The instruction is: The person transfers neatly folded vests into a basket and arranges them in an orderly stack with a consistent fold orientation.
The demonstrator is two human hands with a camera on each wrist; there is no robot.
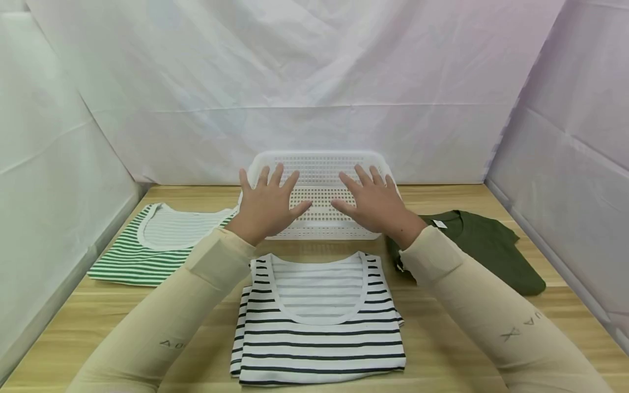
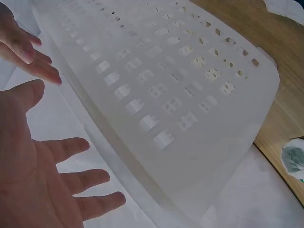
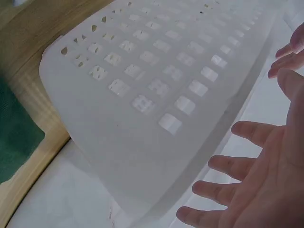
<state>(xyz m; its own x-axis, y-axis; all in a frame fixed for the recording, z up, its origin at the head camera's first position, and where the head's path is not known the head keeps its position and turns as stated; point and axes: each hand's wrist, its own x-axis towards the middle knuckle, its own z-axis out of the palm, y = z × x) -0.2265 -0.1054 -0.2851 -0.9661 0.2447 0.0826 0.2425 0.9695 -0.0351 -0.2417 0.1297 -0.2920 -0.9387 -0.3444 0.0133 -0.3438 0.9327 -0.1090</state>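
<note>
White cloth hangs behind a light wood-grain table, at whose far edge sits a white, perforated plastic basket. Nearest the person, in front of the basket, lies a folded white shirt with black stripes; a folded dark green shirt is to the right, and a folded green-and-white striped shirt to the left. The person's left hand and right hand, below cream sleeves, are held out by the basket's two sides, fingers straight and spread wide, holding nothing (both wrist views show them apart from its rim). A small white label shows at the dark green shirt's neckline.
</note>
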